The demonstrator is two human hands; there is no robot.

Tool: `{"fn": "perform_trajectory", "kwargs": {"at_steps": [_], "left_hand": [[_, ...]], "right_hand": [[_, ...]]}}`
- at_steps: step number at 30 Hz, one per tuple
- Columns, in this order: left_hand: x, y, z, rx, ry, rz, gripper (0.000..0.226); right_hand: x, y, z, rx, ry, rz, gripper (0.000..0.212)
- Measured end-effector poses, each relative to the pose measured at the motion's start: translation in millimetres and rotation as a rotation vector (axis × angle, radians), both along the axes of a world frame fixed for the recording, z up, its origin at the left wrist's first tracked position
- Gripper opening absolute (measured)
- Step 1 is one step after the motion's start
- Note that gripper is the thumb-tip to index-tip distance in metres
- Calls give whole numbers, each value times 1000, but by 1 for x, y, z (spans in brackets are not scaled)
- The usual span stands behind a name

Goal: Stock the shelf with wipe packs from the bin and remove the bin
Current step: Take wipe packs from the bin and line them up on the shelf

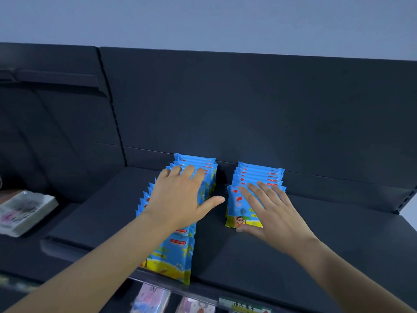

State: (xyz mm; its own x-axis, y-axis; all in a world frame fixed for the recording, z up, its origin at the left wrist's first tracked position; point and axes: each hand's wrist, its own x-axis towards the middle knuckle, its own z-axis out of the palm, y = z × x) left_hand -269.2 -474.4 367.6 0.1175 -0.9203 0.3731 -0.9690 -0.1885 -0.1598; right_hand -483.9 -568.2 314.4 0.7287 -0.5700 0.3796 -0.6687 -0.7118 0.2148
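Left hand (178,199) and right hand (274,214): both bare. Forearms bare as far as the lower frame edge. Fingers slender; nail detail too blurred to assess

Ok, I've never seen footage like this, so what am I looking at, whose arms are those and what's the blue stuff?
There is no machine here. A person wears a camera on the head, so this one picture looks forward and down along their own bare arms. Ahead is a dark shelf with two rows of blue wipe packs, standing one behind another. The left hand lies flat on the longer left row. The right hand presses straight, spread fingers on the front pack of the shorter right row. Neither hand grips anything. A white packet lies further left. No bin is in view.
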Motion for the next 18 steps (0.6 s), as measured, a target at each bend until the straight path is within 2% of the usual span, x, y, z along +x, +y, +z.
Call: {"fn": "perform_trajectory", "kwargs": {"at_steps": [4, 8, 12, 18], "left_hand": [[24, 27, -5, -40, 18, 120, 96], [62, 77, -10, -39, 55, 287, 98], [112, 150, -12, -19, 79, 488, 99], [181, 283, -34, 32, 133, 837, 103]], "right_hand": [[34, 28, 25, 50, -159, 75, 91], [95, 66, 43, 133, -227, 238, 88], [176, 117, 59, 190, -238, 444, 79], [289, 212, 46, 459, -144, 710, 77]]}}
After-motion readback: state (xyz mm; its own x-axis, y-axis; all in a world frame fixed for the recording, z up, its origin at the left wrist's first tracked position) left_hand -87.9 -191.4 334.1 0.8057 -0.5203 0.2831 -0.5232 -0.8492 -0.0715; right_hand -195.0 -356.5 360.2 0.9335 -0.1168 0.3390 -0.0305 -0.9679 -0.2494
